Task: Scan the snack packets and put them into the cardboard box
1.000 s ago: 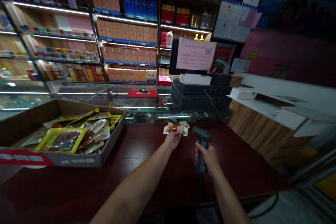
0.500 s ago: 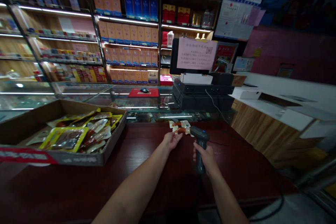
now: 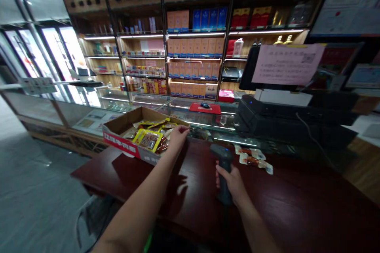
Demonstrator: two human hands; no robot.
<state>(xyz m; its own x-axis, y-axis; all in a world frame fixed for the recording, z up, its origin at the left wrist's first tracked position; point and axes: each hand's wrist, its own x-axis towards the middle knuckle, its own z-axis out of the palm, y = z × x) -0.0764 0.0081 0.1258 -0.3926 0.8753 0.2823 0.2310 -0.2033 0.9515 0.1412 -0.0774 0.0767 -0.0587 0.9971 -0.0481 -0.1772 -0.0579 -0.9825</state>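
In the head view, my right hand [image 3: 230, 180] is wrapped round the grip of a dark barcode scanner [image 3: 224, 166], held upright above the dark red table. My left hand [image 3: 179, 135] is raised at the right edge of a cardboard box [image 3: 145, 157], fingers loosely bent with nothing visible in them. Inside the box lie several snack packets, one a yellow-edged packet [image 3: 148, 140]; my left forearm hides part of the box's front side. Two clear sealed packets of brown food, a rear packet [image 3: 249, 152] and a front packet [image 3: 255, 163], lie on the table right of the scanner.
Behind the table [image 3: 285, 193] runs a glass counter [image 3: 178, 106] with a mouse [image 3: 204, 105] on a red mat [image 3: 213, 108]. A monitor [image 3: 249, 67] with a pink sheet stands above black equipment [image 3: 267, 114]. Lit shelves of boxed goods line the back.
My left hand has left the two clear packets and moved left to the box. The view has turned left. My right hand still holds the scanner, now left of those packets.
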